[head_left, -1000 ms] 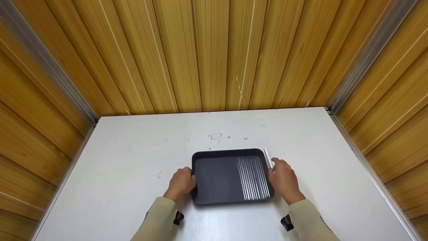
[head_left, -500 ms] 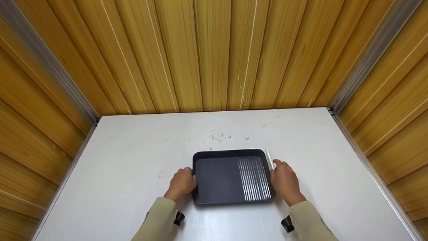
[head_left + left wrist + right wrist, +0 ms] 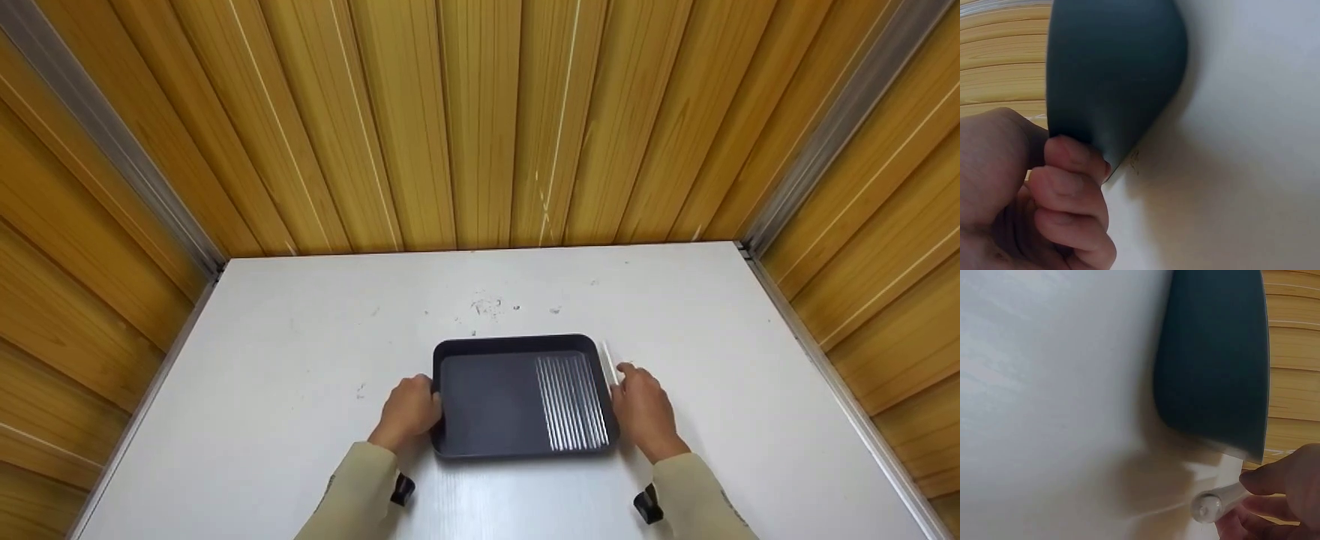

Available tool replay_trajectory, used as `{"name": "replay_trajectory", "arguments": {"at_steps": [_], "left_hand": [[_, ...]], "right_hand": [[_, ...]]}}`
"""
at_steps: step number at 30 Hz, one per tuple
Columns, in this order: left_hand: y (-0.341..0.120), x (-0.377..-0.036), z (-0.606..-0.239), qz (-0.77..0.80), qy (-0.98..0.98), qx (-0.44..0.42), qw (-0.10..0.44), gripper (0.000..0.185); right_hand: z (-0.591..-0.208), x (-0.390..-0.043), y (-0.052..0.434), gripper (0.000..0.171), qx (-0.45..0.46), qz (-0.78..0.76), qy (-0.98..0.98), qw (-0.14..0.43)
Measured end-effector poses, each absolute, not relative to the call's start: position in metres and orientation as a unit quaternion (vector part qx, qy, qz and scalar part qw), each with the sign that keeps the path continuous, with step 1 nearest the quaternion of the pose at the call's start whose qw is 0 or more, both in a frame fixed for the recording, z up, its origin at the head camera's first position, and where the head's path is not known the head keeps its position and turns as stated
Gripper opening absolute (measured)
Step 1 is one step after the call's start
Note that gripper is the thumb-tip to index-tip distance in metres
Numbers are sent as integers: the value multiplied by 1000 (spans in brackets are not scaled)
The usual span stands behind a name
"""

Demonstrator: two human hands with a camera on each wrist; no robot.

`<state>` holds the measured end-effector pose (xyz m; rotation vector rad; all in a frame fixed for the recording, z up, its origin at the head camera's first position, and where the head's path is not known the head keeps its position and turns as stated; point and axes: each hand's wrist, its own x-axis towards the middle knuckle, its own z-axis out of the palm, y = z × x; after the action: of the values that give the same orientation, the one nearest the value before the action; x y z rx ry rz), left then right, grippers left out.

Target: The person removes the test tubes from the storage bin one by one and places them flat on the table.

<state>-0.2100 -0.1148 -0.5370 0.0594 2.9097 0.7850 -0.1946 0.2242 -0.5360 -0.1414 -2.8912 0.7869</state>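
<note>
Head view: left hand (image 3: 409,409) fingers curled on dark tray (image 3: 487,401) edge, right hand (image 3: 643,412) fingers pinching white rod (image 3: 607,361).

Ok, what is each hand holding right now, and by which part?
The left hand grips the dark tray by its left rim. The right hand pinches a white stick near its lower end, beside the tray's right edge.

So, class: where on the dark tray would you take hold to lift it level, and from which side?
Grip the tray by its two short raised rims, left hand from the left, right hand from the right. It lies flat on the table, wide and shallow, so opposite holds would likely keep it level.
</note>
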Motion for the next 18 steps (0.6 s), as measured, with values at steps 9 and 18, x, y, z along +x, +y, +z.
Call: {"name": "replay_trajectory", "arguments": {"at_steps": [9, 18], "left_hand": [[-115, -209, -535, 259, 964, 17, 61, 19], [-114, -209, -535, 265, 962, 11, 67, 19]], "right_hand": [[-541, -196, 226, 34, -38, 264, -962, 55], [-543, -194, 228, 34, -25, 266, -963, 47]]}}
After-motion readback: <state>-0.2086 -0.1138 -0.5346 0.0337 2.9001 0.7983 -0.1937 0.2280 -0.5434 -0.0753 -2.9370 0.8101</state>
